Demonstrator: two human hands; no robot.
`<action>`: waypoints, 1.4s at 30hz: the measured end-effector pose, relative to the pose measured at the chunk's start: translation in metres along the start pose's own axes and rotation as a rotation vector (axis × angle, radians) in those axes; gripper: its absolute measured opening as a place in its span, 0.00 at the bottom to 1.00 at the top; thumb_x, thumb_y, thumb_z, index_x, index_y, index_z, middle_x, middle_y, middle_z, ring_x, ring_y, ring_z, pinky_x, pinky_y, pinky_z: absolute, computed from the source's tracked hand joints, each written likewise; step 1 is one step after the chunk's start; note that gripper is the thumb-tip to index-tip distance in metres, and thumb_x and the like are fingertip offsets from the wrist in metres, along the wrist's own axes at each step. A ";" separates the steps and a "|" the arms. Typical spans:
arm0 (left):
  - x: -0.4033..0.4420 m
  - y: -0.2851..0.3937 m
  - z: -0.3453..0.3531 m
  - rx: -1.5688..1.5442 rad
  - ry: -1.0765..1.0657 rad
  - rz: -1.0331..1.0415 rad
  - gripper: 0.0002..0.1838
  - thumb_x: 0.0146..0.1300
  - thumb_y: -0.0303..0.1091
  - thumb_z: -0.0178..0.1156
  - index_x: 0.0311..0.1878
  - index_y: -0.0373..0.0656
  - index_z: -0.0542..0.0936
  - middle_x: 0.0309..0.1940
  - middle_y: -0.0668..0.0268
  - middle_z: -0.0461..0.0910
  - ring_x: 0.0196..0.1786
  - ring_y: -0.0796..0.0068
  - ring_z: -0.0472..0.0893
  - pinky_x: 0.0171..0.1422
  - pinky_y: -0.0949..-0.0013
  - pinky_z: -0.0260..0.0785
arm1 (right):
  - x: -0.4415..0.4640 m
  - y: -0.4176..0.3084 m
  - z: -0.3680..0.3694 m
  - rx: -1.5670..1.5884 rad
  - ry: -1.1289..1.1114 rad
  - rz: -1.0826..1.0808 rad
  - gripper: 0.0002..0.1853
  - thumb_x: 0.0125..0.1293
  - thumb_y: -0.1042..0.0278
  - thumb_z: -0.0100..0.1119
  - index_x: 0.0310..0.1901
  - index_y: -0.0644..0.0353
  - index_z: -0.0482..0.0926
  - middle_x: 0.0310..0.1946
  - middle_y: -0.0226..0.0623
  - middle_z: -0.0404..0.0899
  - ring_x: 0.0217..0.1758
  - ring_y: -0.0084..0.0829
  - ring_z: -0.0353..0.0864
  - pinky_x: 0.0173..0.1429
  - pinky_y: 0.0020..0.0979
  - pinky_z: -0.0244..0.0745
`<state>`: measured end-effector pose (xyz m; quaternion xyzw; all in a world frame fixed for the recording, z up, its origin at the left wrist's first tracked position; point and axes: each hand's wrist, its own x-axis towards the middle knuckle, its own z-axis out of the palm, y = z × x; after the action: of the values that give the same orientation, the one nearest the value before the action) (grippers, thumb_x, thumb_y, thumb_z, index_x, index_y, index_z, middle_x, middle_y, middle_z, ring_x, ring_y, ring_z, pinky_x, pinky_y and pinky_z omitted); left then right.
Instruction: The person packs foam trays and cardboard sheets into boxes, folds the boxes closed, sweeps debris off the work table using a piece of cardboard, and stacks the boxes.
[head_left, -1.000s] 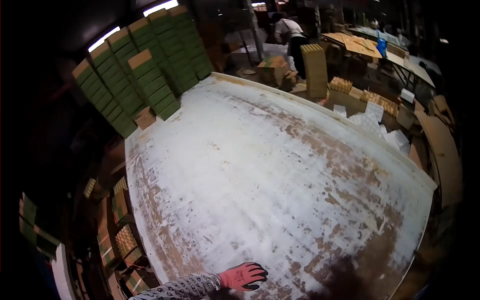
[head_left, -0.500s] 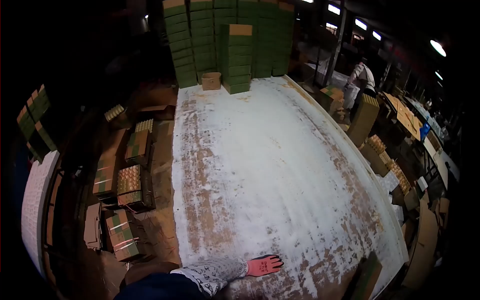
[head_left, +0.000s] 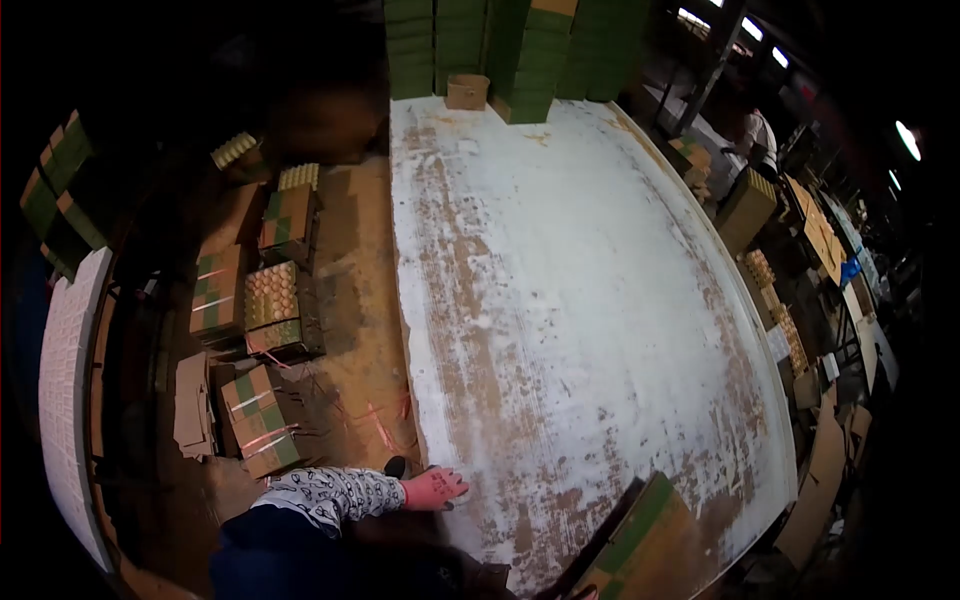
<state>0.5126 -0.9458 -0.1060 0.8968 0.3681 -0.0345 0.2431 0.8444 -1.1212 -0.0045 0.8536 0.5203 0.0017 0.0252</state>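
My left hand [head_left: 435, 490], in a pink glove with dark fingertips, rests at the near left edge of a large white-smeared platform [head_left: 600, 300]. Its fingers are somewhat bent and apart, and nothing shows in them. A patterned sleeve [head_left: 335, 492] covers the forearm. At the lower right, a green-and-brown cardboard box [head_left: 650, 545] stands tilted over the platform, cut off by the bottom of the view. My right hand cannot be made out.
Green boxes [head_left: 535, 60] are stacked at the platform's far end, beside a small open carton [head_left: 467, 92]. On the left floor stand strapped cartons [head_left: 262, 420] and egg trays [head_left: 272, 293]. A person [head_left: 757, 140] stands at the far right, near more egg trays [head_left: 790, 335].
My left hand has moved left from flat on the platform to its edge, its fingers now more bent. The cardboard box at the lower right shows much more. The view has shifted.
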 end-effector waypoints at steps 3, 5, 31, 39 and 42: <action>-0.003 -0.001 0.001 -0.019 0.049 0.028 0.28 0.51 0.41 0.62 0.55 0.43 0.68 0.41 0.60 0.70 0.45 0.61 0.71 0.47 0.62 0.64 | -0.015 -0.042 0.030 -0.100 -0.080 -0.039 0.32 0.51 0.45 0.62 0.54 0.57 0.74 0.45 0.50 0.78 0.45 0.50 0.78 0.47 0.58 0.70; -0.006 0.001 0.000 0.004 0.096 0.047 0.27 0.51 0.42 0.62 0.53 0.42 0.68 0.41 0.60 0.69 0.44 0.61 0.71 0.45 0.61 0.63 | -0.007 -0.103 -0.017 0.015 0.090 -0.233 0.28 0.49 0.51 0.63 0.52 0.53 0.75 0.41 0.46 0.79 0.41 0.46 0.79 0.43 0.50 0.70; -0.257 -0.181 0.034 -0.592 0.057 -0.874 0.29 0.58 0.58 0.50 0.54 0.45 0.74 0.50 0.53 0.76 0.54 0.54 0.74 0.57 0.56 0.63 | 0.100 -0.450 -0.085 0.210 0.099 -0.988 0.26 0.52 0.56 0.60 0.52 0.60 0.71 0.41 0.42 0.77 0.41 0.40 0.78 0.45 0.37 0.72; -0.275 -0.220 0.025 -0.832 0.184 -0.819 0.28 0.55 0.56 0.54 0.51 0.44 0.75 0.46 0.52 0.78 0.52 0.51 0.75 0.56 0.57 0.66 | 0.256 -0.459 -0.152 0.849 0.092 -0.563 0.19 0.49 0.66 0.63 0.45 0.60 0.79 0.34 0.42 0.82 0.38 0.38 0.82 0.48 0.34 0.75; -0.295 -0.257 0.108 -0.720 0.470 -0.914 0.27 0.55 0.54 0.55 0.51 0.43 0.75 0.45 0.52 0.78 0.52 0.54 0.75 0.56 0.58 0.66 | 0.296 -0.439 -0.180 0.683 0.464 -0.437 0.19 0.49 0.66 0.63 0.46 0.56 0.79 0.36 0.40 0.82 0.38 0.36 0.82 0.46 0.33 0.75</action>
<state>0.1370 -1.0281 -0.2355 0.4942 0.7466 0.1893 0.4031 0.5855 -0.6500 0.1492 0.6604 0.6506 0.0158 -0.3747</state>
